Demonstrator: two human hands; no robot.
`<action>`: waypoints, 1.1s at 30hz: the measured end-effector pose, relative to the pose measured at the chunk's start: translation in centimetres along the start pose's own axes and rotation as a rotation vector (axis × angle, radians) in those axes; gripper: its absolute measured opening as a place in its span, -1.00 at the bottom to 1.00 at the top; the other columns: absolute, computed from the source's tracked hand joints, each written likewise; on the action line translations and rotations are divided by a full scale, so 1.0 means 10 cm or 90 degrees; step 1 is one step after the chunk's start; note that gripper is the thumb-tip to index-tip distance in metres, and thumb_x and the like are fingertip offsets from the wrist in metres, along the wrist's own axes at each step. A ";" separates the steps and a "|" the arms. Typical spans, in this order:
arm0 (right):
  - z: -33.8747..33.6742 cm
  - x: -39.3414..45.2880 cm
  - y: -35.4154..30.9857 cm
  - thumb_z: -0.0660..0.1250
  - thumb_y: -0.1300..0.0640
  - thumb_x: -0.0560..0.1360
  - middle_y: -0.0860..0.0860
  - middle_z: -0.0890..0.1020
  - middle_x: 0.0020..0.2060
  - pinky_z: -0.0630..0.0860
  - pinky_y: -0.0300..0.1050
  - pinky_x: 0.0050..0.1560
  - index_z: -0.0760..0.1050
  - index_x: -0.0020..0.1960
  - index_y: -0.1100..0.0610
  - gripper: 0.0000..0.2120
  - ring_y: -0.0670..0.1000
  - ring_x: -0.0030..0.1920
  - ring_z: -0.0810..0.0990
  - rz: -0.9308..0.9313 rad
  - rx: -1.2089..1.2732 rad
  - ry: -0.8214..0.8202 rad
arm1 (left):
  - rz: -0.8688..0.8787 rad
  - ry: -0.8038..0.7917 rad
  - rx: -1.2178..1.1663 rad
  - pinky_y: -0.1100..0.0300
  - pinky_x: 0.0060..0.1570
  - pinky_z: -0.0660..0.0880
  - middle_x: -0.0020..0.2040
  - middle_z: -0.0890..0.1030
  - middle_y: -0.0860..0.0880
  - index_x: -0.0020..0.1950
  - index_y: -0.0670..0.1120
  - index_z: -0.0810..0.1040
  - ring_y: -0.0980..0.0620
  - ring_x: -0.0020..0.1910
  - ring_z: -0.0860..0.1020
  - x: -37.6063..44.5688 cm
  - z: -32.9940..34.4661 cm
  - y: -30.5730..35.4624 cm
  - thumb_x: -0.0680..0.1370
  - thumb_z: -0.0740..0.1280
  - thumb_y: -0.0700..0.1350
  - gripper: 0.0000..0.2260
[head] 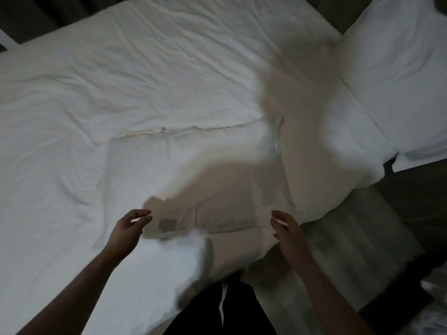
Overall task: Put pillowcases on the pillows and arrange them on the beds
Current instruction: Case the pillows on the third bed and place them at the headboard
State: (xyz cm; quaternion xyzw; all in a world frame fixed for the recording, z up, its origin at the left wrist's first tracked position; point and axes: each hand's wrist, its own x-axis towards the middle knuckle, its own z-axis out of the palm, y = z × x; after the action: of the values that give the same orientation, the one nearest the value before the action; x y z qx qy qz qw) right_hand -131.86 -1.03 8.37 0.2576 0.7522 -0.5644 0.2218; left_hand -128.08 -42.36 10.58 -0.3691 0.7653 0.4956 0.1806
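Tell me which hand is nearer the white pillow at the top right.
Right. The right hand hovers open below the pillow, on its side of the bed; the left hand is farther left.

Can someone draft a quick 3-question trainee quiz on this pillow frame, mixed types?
1. True or false: the left hand grips the pillow.
2. Where does a second white pillow lie? A) upper right B) lower left C) on the floor
3. Fill in: both hands hover with fingers ___, holding nothing.

Key: 1 false, since it hovers beside the pillow, as does the right hand; 2 A; 3 open.
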 end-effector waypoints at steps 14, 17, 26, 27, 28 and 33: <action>0.14 1.50 0.04 0.40 0.11 0.58 0.10 0.64 0.17 0.49 -0.08 0.06 0.56 0.27 0.06 -0.74 0.07 0.09 0.61 -0.002 -0.067 0.121 | -0.057 0.233 0.179 -0.19 0.18 0.53 -0.07 0.63 -0.17 -0.18 -0.07 0.54 -0.32 0.09 0.58 1.54 -0.25 -0.38 0.40 0.33 0.40 -0.49; 0.18 1.68 0.10 0.46 -0.08 0.48 0.14 0.63 0.22 0.57 0.01 0.11 0.54 0.30 0.05 -0.56 0.10 0.12 0.62 0.009 -0.083 0.124 | -0.153 0.208 0.170 -0.25 0.29 0.48 0.09 0.61 -0.24 -0.10 -0.08 0.54 -0.34 0.18 0.54 1.81 -0.38 -0.56 0.28 0.31 0.58 -0.29; 0.27 1.85 0.11 0.37 -0.43 0.39 0.10 0.55 0.40 0.47 0.09 0.35 0.41 0.50 0.07 -0.16 0.14 0.30 0.55 0.078 -0.108 0.065 | -0.280 0.138 0.070 0.15 -0.45 0.24 -0.24 0.61 -0.17 0.04 -0.23 0.63 -0.24 -0.33 0.60 1.90 -0.56 -0.60 0.27 0.44 0.53 -0.17; 0.26 1.82 0.07 0.40 -0.36 0.43 0.10 0.56 0.38 0.47 0.07 0.33 0.42 0.48 0.09 -0.22 0.14 0.28 0.56 0.079 -0.103 0.067 | -0.270 0.140 0.062 0.15 -0.45 0.28 -0.24 0.63 -0.19 0.06 -0.25 0.63 -0.23 -0.33 0.61 1.91 -0.62 -0.61 0.28 0.49 0.47 -0.20; 0.25 1.76 0.04 0.41 -0.30 0.47 0.12 0.55 0.39 0.47 0.06 0.33 0.41 0.48 0.11 -0.27 0.16 0.30 0.55 0.084 -0.103 0.074 | -0.263 0.152 0.051 0.13 -0.42 0.38 -0.20 0.66 -0.21 0.08 -0.26 0.64 -0.21 -0.33 0.61 1.90 -0.68 -0.63 0.26 0.53 0.43 -0.21; 0.26 1.32 -0.13 0.40 -0.08 0.57 0.13 0.58 0.31 0.39 -0.04 0.29 0.46 0.41 0.20 -0.48 0.14 0.32 0.53 0.015 -0.090 0.105 | -0.145 0.195 0.103 -0.20 0.03 0.61 0.01 0.70 -0.32 0.05 -0.28 0.68 -0.26 -0.04 0.67 1.56 -0.80 -0.44 0.47 0.51 0.17 -0.51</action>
State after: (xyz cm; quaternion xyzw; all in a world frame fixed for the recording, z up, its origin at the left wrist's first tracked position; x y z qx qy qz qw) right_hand -142.74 -2.03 0.34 0.2954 0.8030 -0.4840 0.1834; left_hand -134.43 -56.54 1.30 -0.5086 0.7743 0.3470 0.1462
